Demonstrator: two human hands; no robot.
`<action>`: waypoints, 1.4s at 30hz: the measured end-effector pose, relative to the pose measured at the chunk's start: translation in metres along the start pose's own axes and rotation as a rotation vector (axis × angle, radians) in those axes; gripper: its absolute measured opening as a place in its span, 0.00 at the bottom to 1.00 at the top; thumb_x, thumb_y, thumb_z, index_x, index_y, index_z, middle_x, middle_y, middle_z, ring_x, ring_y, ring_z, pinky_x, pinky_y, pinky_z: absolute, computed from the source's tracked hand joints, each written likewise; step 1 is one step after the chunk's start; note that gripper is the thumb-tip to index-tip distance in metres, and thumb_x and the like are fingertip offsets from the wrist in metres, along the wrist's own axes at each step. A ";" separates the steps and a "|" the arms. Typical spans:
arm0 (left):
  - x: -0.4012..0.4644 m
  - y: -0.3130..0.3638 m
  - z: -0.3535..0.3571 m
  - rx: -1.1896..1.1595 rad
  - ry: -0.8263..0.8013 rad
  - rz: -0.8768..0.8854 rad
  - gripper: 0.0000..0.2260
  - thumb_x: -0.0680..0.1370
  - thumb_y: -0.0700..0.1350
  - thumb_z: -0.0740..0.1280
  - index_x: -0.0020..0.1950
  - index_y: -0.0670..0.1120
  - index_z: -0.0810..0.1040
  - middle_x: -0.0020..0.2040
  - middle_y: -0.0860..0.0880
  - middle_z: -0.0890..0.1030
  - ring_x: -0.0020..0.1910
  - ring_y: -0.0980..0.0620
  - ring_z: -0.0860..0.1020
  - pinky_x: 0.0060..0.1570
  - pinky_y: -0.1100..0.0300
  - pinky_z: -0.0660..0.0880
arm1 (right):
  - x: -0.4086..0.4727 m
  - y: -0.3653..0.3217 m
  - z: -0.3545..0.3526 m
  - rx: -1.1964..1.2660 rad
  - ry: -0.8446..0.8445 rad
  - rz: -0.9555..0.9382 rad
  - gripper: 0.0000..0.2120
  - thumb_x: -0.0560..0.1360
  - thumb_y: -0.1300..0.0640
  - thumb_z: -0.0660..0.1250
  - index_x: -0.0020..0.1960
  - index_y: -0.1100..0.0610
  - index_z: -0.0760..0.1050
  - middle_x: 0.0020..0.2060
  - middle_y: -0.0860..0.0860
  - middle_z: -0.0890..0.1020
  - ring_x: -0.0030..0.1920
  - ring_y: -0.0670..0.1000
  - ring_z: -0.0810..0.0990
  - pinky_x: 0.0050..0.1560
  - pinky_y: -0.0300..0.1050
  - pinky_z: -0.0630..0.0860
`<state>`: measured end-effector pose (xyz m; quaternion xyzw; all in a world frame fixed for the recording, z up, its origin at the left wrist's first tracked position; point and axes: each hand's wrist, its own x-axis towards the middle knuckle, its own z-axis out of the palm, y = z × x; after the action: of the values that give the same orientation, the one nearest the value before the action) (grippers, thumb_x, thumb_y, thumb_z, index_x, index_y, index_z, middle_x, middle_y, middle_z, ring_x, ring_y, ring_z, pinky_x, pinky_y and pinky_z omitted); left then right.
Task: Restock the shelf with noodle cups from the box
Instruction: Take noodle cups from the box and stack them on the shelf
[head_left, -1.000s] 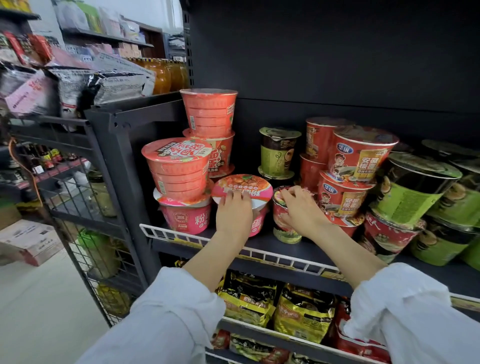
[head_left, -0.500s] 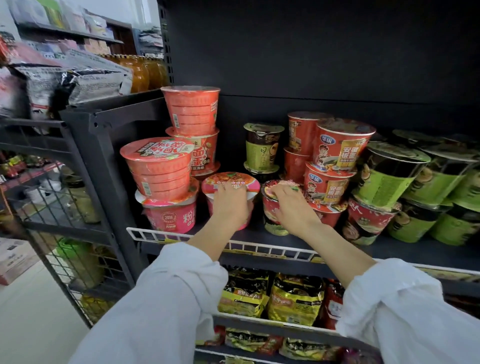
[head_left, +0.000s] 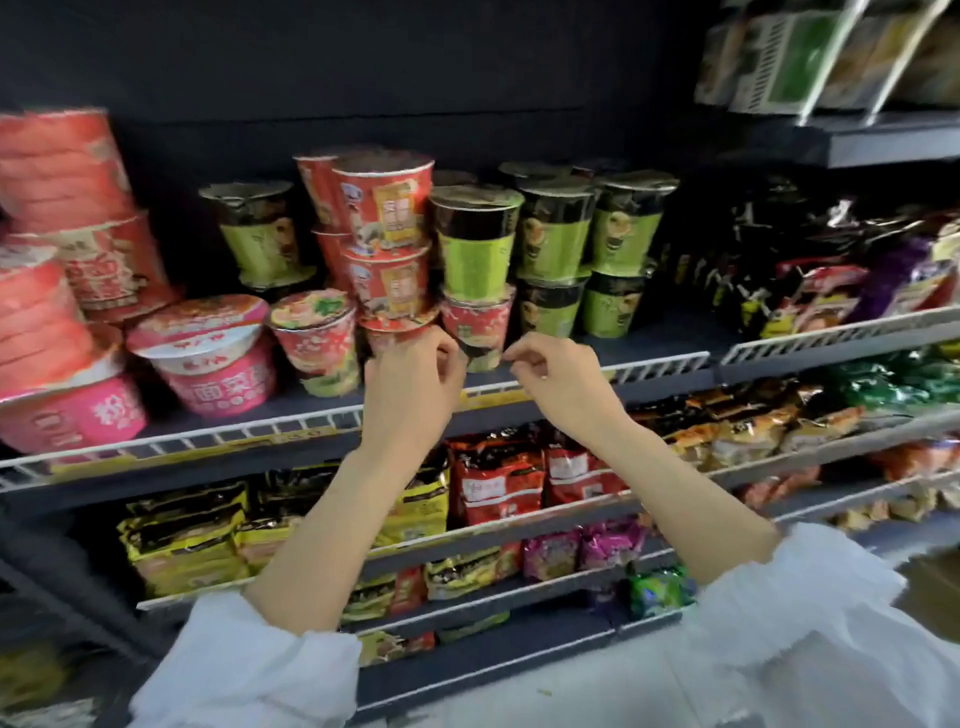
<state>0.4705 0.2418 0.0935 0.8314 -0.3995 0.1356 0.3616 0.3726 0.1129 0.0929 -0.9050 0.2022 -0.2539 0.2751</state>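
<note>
Now the shelf (head_left: 291, 415) fills the view further right than a moment ago, its noodle cups (head_left: 384, 208) stacked in rows behind the white rail. The left hand (head_left: 410, 384) and right hand (head_left: 558, 382) have come off the two front cups and hang loosely curled, holding nothing. Probably that pair is placed; the box is out of view.

- The bare left hand (head_left: 410, 384) was raised, fingers curled loosely, holding nothing.
- The bare right hand (head_left: 563, 387) hung beside it, fingers likewise curled, white sleeves pushed back.
</note>
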 end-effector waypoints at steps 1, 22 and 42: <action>-0.007 0.023 0.017 -0.022 -0.022 0.013 0.06 0.78 0.45 0.63 0.49 0.45 0.78 0.42 0.50 0.82 0.42 0.48 0.80 0.48 0.47 0.76 | -0.012 0.019 -0.017 -0.011 0.006 0.036 0.09 0.78 0.60 0.61 0.54 0.56 0.78 0.43 0.54 0.83 0.44 0.52 0.81 0.46 0.49 0.78; -0.155 0.440 0.316 -0.185 -0.506 -0.052 0.06 0.78 0.46 0.63 0.48 0.47 0.80 0.43 0.49 0.81 0.42 0.50 0.80 0.41 0.56 0.77 | -0.260 0.379 -0.328 -0.204 -0.148 0.508 0.10 0.77 0.60 0.62 0.55 0.59 0.79 0.49 0.55 0.83 0.51 0.55 0.81 0.49 0.41 0.74; -0.237 0.600 0.556 -0.083 -1.058 -0.630 0.11 0.81 0.36 0.55 0.41 0.36 0.72 0.41 0.41 0.76 0.38 0.46 0.76 0.28 0.63 0.67 | -0.330 0.606 -0.460 -0.595 -0.667 0.731 0.36 0.74 0.40 0.64 0.72 0.64 0.61 0.67 0.63 0.68 0.68 0.64 0.63 0.67 0.53 0.62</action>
<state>-0.1746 -0.2701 -0.1228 0.8493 -0.2647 -0.4242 0.1693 -0.2877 -0.3666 -0.0543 -0.8459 0.4668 0.2243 0.1275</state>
